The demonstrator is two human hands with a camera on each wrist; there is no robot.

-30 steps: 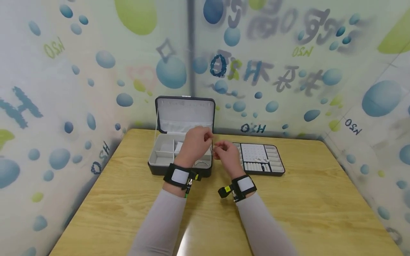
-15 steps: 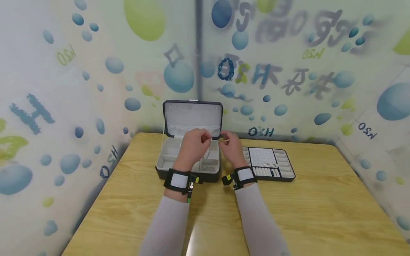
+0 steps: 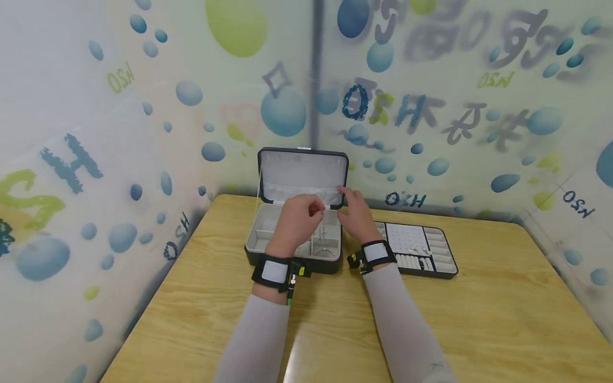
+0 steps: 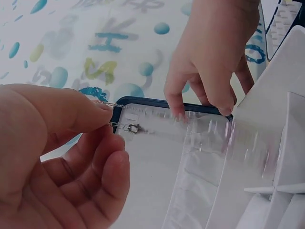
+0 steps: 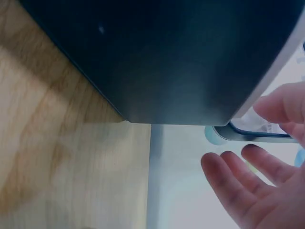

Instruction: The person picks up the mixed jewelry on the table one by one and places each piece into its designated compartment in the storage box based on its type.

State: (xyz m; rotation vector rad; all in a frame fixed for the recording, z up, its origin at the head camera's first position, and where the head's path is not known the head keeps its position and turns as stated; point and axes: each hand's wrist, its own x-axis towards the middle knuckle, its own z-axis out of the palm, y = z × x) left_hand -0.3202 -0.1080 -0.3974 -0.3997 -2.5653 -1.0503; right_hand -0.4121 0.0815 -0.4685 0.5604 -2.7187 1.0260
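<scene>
My left hand (image 3: 298, 221) is above the jewelry box (image 3: 286, 261), its thumb and index finger pinching a thin silver chain (image 4: 133, 128). The chain hangs down over the compartments; whether it is a necklace or a bracelet I cannot tell. My right hand (image 3: 358, 217) is at the right side of the raised lid (image 3: 301, 173), its fingers loosely spread. In the left wrist view a finger of that hand (image 4: 214, 62) reaches the lid's inner face near its rim, though contact is unclear. A silver bangle (image 3: 325, 252) lies in the box's front right compartment.
A dark-rimmed jewelry tray (image 3: 437, 274) lies right of the box, with ring rolls, a white earring panel (image 3: 405, 238) and small slots. A few small pieces sit on the panel. The wooden table (image 3: 455, 330) meets a patterned wall behind and at the sides.
My right hand has parted from the left and moved up beside the lid. The left hand still pinches the chain, which now hangs over the box. The head view has swung left.
</scene>
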